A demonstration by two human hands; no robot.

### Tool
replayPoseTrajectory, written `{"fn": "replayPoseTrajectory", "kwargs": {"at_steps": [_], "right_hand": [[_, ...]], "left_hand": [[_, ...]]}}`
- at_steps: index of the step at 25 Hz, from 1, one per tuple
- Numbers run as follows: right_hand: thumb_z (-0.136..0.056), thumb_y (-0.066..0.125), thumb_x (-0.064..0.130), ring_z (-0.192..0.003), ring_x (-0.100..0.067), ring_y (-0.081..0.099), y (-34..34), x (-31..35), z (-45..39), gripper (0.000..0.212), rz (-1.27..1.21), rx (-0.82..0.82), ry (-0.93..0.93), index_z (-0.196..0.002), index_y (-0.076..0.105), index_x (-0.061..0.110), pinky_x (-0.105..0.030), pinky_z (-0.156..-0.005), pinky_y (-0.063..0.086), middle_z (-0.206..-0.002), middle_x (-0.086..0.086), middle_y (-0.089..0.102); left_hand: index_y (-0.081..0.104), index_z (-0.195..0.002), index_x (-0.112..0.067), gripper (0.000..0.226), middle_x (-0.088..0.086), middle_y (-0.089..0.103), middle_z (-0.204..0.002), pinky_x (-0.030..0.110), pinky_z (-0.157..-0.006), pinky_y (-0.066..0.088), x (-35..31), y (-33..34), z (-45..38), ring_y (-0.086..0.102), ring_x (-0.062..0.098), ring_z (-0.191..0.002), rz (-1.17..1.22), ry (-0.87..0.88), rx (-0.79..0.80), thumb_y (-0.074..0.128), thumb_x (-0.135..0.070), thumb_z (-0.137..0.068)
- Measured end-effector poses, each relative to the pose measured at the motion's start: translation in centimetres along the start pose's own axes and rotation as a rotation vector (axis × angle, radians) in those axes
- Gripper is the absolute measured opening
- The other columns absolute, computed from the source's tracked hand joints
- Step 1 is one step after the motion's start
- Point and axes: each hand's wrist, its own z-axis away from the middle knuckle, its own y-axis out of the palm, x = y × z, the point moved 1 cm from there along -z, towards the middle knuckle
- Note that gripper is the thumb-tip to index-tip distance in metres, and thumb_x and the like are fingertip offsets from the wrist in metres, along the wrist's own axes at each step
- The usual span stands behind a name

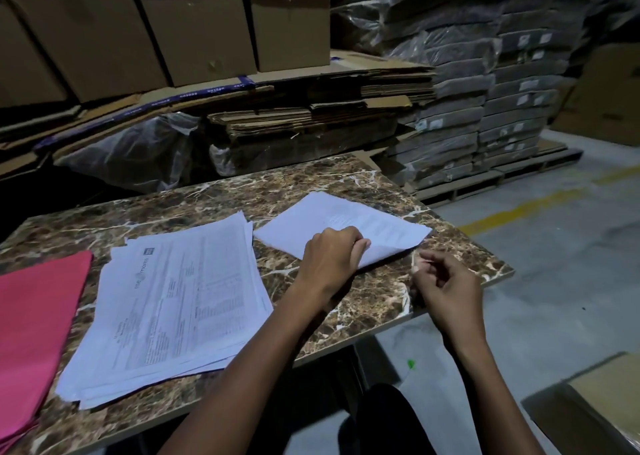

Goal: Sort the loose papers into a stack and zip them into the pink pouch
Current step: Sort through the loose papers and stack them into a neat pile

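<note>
Cardboard boxes (194, 24) stand in a row above flattened cartons (311, 108) behind my work surface, their flaps closed so I cannot tell what they hold; to the right, plastic-wrapped bundles (485, 90) are piled high on a low pallet beside the grey floor (554, 264) with its yellow line. In front of me the brown marble-patterned table (363, 302) carries everything for the job. The big stack of printed papers (173, 309) lies near the middle-left, its sheets fanned unevenly at the edges. The pink pouch (31, 333) lies flat at the left edge, just beside that stack and partly out of view; whether it is zipped or holds anything I cannot tell. Further right, apart from the stack, lies a smaller sheaf of loose papers (332, 219). My left hand (329, 260) rests on its near edge, fingers curled and pinching the top sheet's lifted corner. My right hand (446, 284) hovers just beside that corner over the table's edge, fingers loosely curled, holding nothing.
</note>
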Motion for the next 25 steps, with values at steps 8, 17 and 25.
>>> {"fn": "replayPoseTrajectory", "kwargs": {"at_steps": [8, 17, 25], "right_hand": [[-0.076, 0.087, 0.009, -0.089, -0.015, 0.075, -1.4, 1.8, 4.5, 0.064, -0.191, 0.263, 0.143, -0.134, 0.06, 0.016, -0.03, -0.084, 0.059, -0.099, -0.001, 0.077], [-0.09, 0.073, 0.002, -0.08, -0.019, 0.073, -3.0, 1.3, 8.1, 0.035, -0.295, -0.004, 0.127, -0.122, 0.066, 0.012, -0.034, -0.075, 0.062, -0.09, -0.013, 0.075], [-0.095, 0.062, 0.004, -0.06, -0.018, 0.067, -5.0, -0.7, 7.0, 0.009, -0.205, -0.068, 0.218, -0.095, 0.071, 0.006, -0.047, -0.079, 0.06, -0.071, -0.015, 0.066]], "left_hand": [[0.069, -0.08, -0.003, 0.023, 0.012, 0.067, -0.052, 0.027, -0.041, 0.049, -5.1, -1.8, 0.7, 0.065, 0.029, -0.044, 0.689, -0.31, 0.141, 0.071, -0.022, -0.093], [0.06, -0.095, 0.006, 0.026, 0.032, 0.07, -0.077, 0.041, -0.066, 0.06, -9.5, -0.3, 1.5, 0.072, 0.04, -0.069, 1.023, -0.252, 0.543, 0.066, -0.019, -0.098], [0.067, -0.117, -0.015, 0.038, 0.004, 0.071, -0.107, 0.035, -0.077, 0.052, -4.2, -0.2, -0.9, 0.067, 0.017, -0.096, 0.401, -0.159, -0.03, 0.072, -0.041, -0.09]]}}
